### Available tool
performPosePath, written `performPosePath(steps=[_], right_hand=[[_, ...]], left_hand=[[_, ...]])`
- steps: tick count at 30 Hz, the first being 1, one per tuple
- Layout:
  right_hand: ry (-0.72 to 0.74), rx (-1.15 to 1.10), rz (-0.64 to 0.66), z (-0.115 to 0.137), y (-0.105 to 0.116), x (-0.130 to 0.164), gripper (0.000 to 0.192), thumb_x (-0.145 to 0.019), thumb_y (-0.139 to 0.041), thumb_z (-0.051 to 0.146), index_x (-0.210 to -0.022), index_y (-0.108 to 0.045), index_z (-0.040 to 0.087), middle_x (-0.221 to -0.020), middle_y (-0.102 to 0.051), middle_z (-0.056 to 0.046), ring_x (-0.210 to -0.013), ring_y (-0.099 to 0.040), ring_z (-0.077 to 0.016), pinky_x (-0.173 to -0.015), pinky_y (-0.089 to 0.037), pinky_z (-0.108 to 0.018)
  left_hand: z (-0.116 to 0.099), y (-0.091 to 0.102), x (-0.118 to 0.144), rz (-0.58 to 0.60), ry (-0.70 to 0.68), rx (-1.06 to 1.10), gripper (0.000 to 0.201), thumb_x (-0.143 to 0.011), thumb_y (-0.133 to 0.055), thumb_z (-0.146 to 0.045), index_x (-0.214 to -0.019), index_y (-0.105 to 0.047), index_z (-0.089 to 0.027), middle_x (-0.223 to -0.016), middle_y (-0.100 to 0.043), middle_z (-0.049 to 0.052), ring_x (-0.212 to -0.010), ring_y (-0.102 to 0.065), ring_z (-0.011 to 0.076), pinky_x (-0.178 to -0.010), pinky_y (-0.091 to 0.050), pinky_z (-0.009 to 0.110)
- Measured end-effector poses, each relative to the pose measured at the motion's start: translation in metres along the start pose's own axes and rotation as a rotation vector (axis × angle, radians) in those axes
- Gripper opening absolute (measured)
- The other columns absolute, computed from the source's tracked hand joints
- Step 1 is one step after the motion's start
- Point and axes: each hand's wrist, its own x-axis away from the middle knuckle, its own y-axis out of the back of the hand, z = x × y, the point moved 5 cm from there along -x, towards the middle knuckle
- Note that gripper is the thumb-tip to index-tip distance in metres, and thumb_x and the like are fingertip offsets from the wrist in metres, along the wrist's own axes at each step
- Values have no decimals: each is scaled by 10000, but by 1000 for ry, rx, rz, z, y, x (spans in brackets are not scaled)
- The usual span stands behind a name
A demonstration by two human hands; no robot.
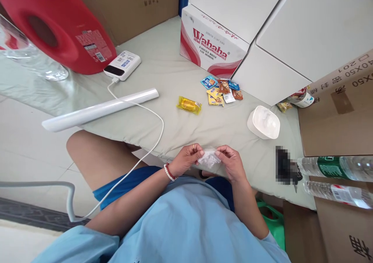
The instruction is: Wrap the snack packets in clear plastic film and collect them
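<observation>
A small crumpled clear plastic wrapper (208,158) is pinched between both of my hands at the near edge of the pale green mat (163,72). My left hand (186,158) grips its left side with fingertips; a red and white bead bracelet sits on that wrist. My right hand (231,162) grips its right side. Farther out on the mat lie a yellow snack packet (189,105) and a small pile of cookie and candy packets (222,91). A white round lid-like dish (264,122) rests to the right of my hands.
A white tube (99,109) and a power bank (122,65) with a white cable lie at left, by a red jug (61,25). A Wahaha carton (211,43), white boxes and cardboard boxes stand behind and right. Two water bottles (335,177) lie at right.
</observation>
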Motion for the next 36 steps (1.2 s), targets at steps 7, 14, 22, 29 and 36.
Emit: performPosePath(steps=[7,14,22,29,36], right_hand=[[419,366,-33,19,-6,10,217,-876,-751,381,-1074,-767,293,-1075,-626,-57,-801,-586,-172,-730,-520,-326],[335,188,-20,17,6,8,134,-931,-711,375,-940,-777,259,-899,-639,-25,-755,-574,-155,-679,-462,-286],[371,87,-87,18,14,14,188,-888,-769,342,-1058,-731,271,-987,-620,-16,-715,-510,-127,-682,-454,-277],[417,339,-196,26,9,15,120,-961,-680,327,-904,-725,232,-807,-602,3,-623,-477,-120,-599,-405,-270],[464,313,-124,38,0,21,91,-945,-696,302,-901,-745,239,-801,-616,-1,-628,-484,-121,-593,-394,-272]], left_hand=[[-4,-3,0,26,-30,-39,538,-837,-683,-706,-811,-538,-188,-691,-523,-49,-624,-460,95,-612,-412,236],[1,-3,-1,33,-29,22,546,-827,-695,-709,-786,-521,-193,-670,-482,-60,-608,-424,92,-597,-375,234],[-4,-5,-1,22,-59,-6,522,-847,-695,-680,-775,-531,-189,-681,-488,-51,-613,-414,94,-591,-360,230],[-25,5,14,-291,-161,-94,505,-852,-682,-680,-806,-512,-207,-653,-467,-67,-582,-382,92,-565,-328,228],[-30,-14,9,-118,-18,-238,447,-764,-780,-593,-894,-634,-191,-755,-623,-13,-639,-551,131,-561,-425,247]])
